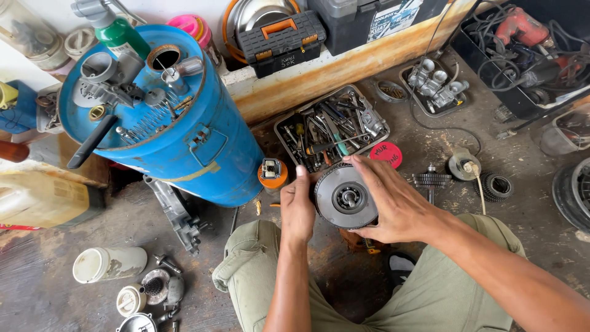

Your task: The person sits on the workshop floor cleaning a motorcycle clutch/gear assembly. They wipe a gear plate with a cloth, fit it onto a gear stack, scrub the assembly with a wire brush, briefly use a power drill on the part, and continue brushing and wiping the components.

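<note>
Two hands, left hand and right hand, around toothed clutch disc.

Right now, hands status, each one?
Left hand: closed on the round toothed metal disc, gripping its left edge.
Right hand: closed on the same disc, over its right side.

A round red lid carrying dark handwriting lies on the floor at one o'clock. A small white label sits on the black toolbox at twelve. A blue-and-white sticker fronts the grey case beside it.
</note>
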